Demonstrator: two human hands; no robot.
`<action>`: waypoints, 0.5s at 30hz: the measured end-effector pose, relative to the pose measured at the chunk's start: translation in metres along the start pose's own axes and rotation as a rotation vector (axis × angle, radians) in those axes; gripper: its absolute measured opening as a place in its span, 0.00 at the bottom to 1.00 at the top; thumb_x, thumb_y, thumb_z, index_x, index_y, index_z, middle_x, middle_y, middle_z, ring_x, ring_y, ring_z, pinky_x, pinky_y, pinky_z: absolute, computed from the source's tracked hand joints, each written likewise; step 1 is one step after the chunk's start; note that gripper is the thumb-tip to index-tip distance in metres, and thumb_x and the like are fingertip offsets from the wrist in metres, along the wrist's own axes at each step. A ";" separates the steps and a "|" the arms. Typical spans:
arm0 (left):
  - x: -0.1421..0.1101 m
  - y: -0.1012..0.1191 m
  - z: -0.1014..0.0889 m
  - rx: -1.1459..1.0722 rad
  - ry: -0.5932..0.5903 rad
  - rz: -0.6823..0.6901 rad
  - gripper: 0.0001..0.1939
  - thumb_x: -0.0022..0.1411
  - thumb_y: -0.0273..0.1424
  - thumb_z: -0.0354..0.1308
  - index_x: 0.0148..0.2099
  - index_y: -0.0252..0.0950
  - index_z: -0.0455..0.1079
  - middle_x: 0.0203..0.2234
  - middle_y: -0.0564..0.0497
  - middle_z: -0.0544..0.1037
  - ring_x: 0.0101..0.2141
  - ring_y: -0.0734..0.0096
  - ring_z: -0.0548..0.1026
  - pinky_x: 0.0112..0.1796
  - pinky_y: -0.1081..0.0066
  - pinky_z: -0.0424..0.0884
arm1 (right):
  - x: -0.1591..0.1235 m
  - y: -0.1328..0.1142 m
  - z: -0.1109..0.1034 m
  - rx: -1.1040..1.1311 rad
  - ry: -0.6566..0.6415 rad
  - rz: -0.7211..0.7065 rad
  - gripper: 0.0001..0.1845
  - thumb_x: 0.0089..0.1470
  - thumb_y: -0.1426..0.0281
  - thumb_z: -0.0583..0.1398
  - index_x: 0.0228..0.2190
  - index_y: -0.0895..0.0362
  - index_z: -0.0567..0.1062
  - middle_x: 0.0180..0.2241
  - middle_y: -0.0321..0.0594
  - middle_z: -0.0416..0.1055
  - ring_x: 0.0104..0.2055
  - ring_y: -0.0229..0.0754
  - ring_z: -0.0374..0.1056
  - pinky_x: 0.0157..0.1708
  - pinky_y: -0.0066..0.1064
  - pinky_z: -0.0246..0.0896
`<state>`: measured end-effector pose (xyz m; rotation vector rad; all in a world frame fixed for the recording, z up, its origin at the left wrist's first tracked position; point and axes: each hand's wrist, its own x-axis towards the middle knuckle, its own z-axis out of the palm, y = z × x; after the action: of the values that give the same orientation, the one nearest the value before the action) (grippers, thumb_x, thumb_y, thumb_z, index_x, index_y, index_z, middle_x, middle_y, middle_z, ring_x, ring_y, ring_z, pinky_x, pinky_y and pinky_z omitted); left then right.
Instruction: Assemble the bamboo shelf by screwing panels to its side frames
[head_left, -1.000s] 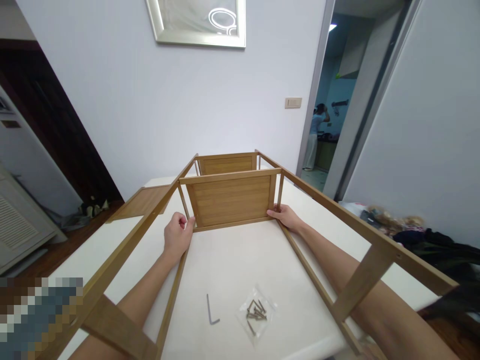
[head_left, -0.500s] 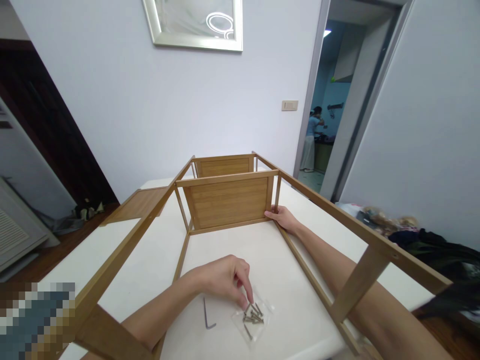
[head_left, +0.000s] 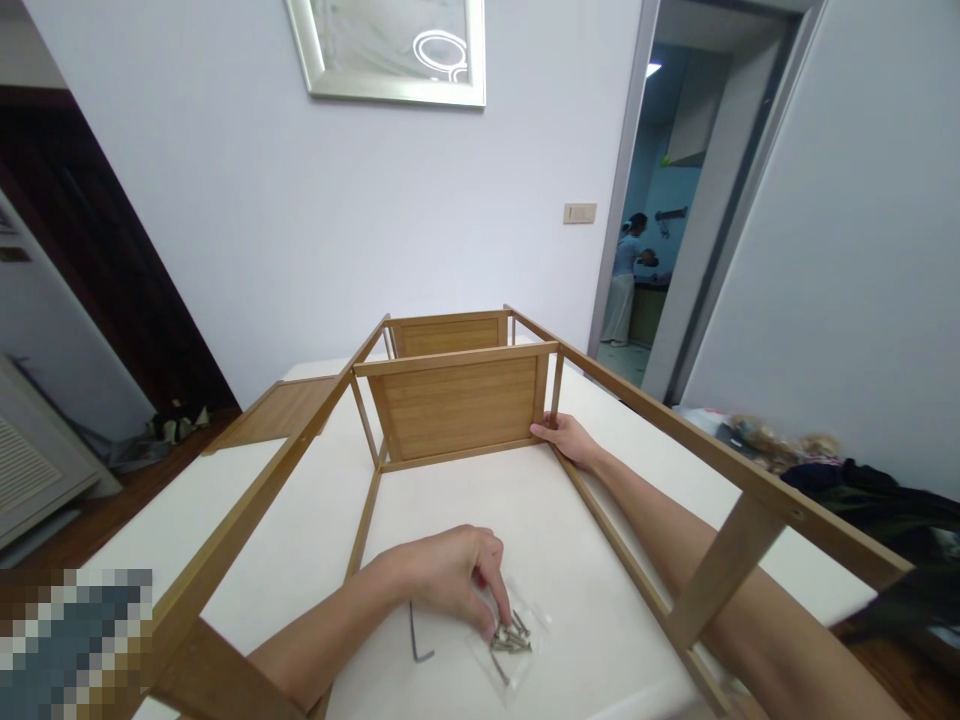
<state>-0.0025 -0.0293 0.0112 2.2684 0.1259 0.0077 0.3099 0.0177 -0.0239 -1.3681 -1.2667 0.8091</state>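
Inside a wooden shelf frame (head_left: pixel 637 555) lying on its side, my left hand (head_left: pixel 454 572) reaches down to several metal screws (head_left: pixel 512 638). They lie on a small clear plastic bag (head_left: pixel 531 600). Its thumb and forefinger pinch at a screw among the pile; the tips partly cover it. To the left of the bag lies an L-shaped hex key (head_left: pixel 415 640). My right hand (head_left: pixel 571 440) grips the frame at the lower right corner of the nearer slotted-in wooden panel (head_left: pixel 461 408), fingers partly hidden behind the upright.
The frame stands on a white table (head_left: pixel 457 500). Another wooden panel (head_left: pixel 277 412) lies at the left. Behind is a wall with a framed picture (head_left: pixel 390 95). Clothes and bags (head_left: pixel 847 490) are piled at the right. A person (head_left: pixel 624 275) stands beyond the doorway.
My left hand has moved slightly lower, its fingertips deeper among the screws. My right hand keeps its hold on the frame. The person beyond the doorway has shifted their arms.
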 end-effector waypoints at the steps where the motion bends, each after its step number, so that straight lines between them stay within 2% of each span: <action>1: 0.000 0.000 0.000 0.003 0.002 -0.004 0.16 0.48 0.46 0.69 0.39 0.46 0.82 0.23 0.54 0.65 0.31 0.72 0.65 0.32 0.75 0.64 | 0.000 0.000 0.000 -0.002 0.001 0.000 0.23 0.40 0.53 0.68 0.33 0.57 0.76 0.32 0.39 0.77 0.36 0.44 0.71 0.39 0.36 0.64; 8: 0.000 0.000 0.001 0.008 0.000 -0.017 0.12 0.51 0.43 0.67 0.36 0.45 0.82 0.22 0.54 0.66 0.29 0.73 0.66 0.30 0.75 0.63 | -0.001 -0.002 0.000 -0.003 -0.003 -0.004 0.23 0.40 0.53 0.68 0.33 0.57 0.77 0.32 0.40 0.78 0.38 0.48 0.71 0.41 0.38 0.65; 15: -0.001 -0.002 0.002 -0.023 0.022 -0.077 0.11 0.51 0.41 0.67 0.35 0.42 0.81 0.26 0.53 0.71 0.30 0.73 0.69 0.30 0.76 0.64 | -0.002 -0.005 0.000 -0.010 0.000 -0.009 0.25 0.39 0.52 0.68 0.34 0.57 0.77 0.32 0.40 0.78 0.38 0.49 0.72 0.42 0.39 0.65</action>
<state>-0.0039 -0.0291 0.0083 2.2391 0.2241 -0.0069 0.3078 0.0152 -0.0193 -1.3691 -1.2776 0.7974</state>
